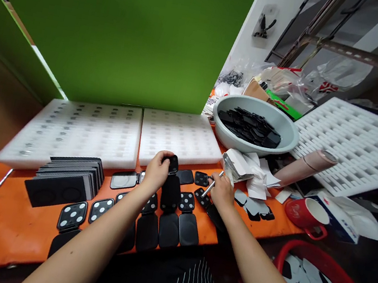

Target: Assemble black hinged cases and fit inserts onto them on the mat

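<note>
Fingers and thumb of my left hand (157, 171) are closed on the upper part of a black hinged case (170, 192), which lies over other cases. My right hand (221, 191) holds a thin silvery pen-like tool (212, 184), slanted down toward a black case with light dots (202, 197). Several black cases lie open in rows around my hands, some with white dots (72, 215) on their square halves. Near my right hand are loose pale grey pieces (256, 206).
White foam trays (182, 135) stand behind the cases. Black cards (68, 179) are stacked at left. A grey basin (257, 146) of black pieces, pink bottle (305, 168), red mug (302, 215) and red tub (287, 249) are at right.
</note>
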Available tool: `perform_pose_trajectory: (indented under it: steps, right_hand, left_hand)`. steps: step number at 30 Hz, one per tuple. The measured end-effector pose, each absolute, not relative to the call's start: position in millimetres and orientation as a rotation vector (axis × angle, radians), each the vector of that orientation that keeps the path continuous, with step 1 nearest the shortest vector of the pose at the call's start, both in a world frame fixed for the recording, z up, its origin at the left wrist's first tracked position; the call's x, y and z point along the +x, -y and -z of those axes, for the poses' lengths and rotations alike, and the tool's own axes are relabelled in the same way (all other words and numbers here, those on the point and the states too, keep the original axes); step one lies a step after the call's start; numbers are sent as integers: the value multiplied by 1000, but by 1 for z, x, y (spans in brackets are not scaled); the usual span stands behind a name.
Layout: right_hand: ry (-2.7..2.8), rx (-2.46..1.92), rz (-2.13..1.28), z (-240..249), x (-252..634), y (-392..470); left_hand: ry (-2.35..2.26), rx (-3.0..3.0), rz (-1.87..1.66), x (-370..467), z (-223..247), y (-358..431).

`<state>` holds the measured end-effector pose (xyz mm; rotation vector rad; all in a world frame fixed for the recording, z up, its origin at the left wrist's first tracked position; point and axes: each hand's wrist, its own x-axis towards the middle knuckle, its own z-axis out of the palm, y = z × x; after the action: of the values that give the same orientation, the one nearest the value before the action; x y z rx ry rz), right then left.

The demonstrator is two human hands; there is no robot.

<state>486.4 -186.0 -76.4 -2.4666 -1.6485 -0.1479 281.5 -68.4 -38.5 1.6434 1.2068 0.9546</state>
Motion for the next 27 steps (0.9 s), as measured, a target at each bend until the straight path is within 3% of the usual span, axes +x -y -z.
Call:
perform_pose_trajectory:
  steps: [8,13,22,27]
  right_hand:
    - [1447,-2647,226,66,462,194]
    - [1415,-2615,186,67,462,203]
    - [1086,-2041,-283,75,474,238]
    - [1204,-2056,-196,64,463,239]
  left_hand:
    - [-1157,2033,-980,312,42,97]
    - [-410,2596,-465,300,58,184]
    - [-537,2683,-355,290,90,191]
    - [-605,2771,-216,287,97,195]
